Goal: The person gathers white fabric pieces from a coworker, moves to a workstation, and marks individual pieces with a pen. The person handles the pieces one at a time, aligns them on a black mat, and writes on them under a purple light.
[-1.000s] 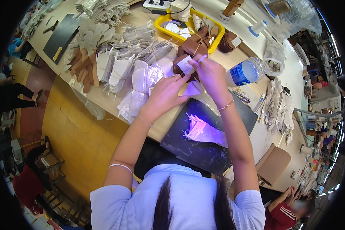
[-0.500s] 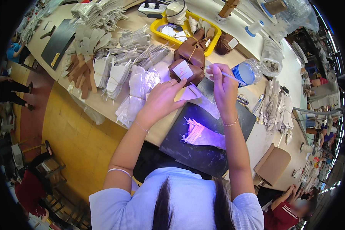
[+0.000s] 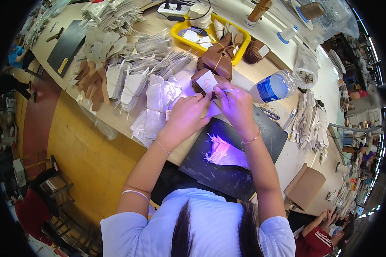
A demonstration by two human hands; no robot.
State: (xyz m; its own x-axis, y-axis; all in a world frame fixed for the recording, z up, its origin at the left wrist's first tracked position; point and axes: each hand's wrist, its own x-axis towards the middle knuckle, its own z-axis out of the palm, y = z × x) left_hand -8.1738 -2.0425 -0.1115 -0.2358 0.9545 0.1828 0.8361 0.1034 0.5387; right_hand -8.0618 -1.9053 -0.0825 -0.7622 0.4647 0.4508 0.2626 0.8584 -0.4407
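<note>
My left hand (image 3: 185,115) is closed on a small pale flat piece (image 3: 213,109), its thumb along the near edge. From the other side my right hand (image 3: 238,106) pinches at the same piece, fingertips almost meeting the left ones. A small light-coloured bit shows at the right fingers; whether it is the thin white stick is not clear. Just beyond the fingers sits a brown bundle (image 3: 198,79) with a white paper tag (image 3: 206,81). Pale strips with pinkish, lit ends (image 3: 218,149) lie on the black board (image 3: 210,173) below my hands.
A yellow tray (image 3: 247,40) with brown and white pieces stands at the back. Tied bundles of pale pieces (image 3: 152,103) crowd the left; more bundles (image 3: 306,118) lie right. A plastic bottle (image 3: 275,87) stands beside my right hand. Another person (image 3: 319,237) sits at lower right.
My right hand has come down and left, from holding a thin white stick upright near the bottle to meeting my left hand at the pale piece. My left hand has moved slightly right.
</note>
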